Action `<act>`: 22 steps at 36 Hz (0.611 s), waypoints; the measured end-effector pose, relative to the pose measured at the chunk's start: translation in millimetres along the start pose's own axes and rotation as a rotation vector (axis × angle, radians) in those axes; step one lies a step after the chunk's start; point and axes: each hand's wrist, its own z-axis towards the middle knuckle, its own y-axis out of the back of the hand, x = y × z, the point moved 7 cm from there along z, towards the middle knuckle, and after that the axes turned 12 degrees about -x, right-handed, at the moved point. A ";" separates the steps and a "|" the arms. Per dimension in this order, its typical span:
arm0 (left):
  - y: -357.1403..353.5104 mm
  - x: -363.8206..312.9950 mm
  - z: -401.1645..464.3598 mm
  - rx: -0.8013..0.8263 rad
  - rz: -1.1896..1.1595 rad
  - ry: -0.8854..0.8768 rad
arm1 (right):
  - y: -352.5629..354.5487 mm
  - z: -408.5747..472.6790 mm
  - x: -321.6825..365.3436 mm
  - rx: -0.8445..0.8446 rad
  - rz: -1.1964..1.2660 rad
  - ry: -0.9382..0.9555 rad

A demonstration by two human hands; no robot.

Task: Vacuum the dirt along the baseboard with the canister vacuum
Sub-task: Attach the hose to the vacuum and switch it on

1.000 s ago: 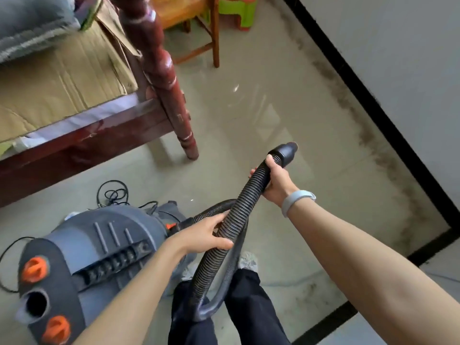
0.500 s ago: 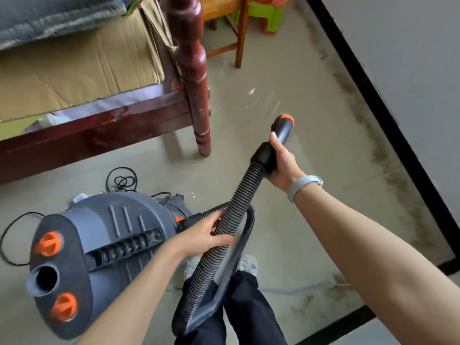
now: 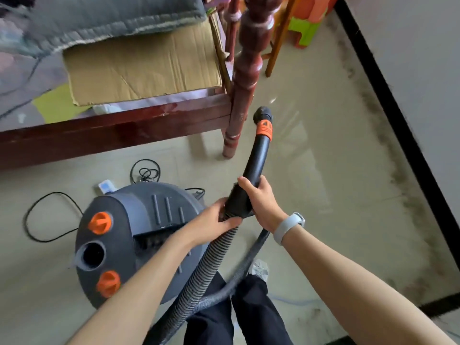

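Canister vacuum (image 3: 139, 235) on floor (image 3: 311, 195), left of person's legs (image 3: 249, 314). Hose (image 3: 199, 275) runs from between legs up to wand (image 3: 256, 158). Left hand (image 3: 211, 225) on hose just below wand cuff; right hand (image 3: 261, 202) on cuff, touching left. Wand tip near bedpost (image 3: 244, 78). Bed (image 3: 112, 130) behind vacuum, cardboard (image 3: 142, 63) on it. Cable (image 3: 49, 215) left of vacuum. Dirt (image 3: 388, 135) along baseboard (image 3: 403, 125), right, well apart from wand.

A home bedroom: a dark red wooden bed frame (image 3: 119, 130) with a turned post (image 3: 245, 78) fills the far left, carrying flattened brown cardboard (image 3: 144, 68) and a grey quilted blanket (image 3: 117, 16); bright orange and green plastic stools (image 3: 307, 23) stand far off by the grey wall's black baseboard (image 3: 398, 118)
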 end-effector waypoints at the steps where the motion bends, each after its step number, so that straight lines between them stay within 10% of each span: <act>1: -2.0 2.4 -5.5 -0.017 -0.012 -0.005 | -4.5 -3.9 -0.8 -0.002 -0.030 0.008; 12: 19.3 56.4 -57.9 0.070 0.300 -0.046 | -1.7 -0.7 -14.0 -0.235 0.312 -0.303; 22: 58.0 85.9 -94.2 -0.010 0.397 -0.025 | -38.7 -66.0 -33.5 -0.116 0.168 -0.080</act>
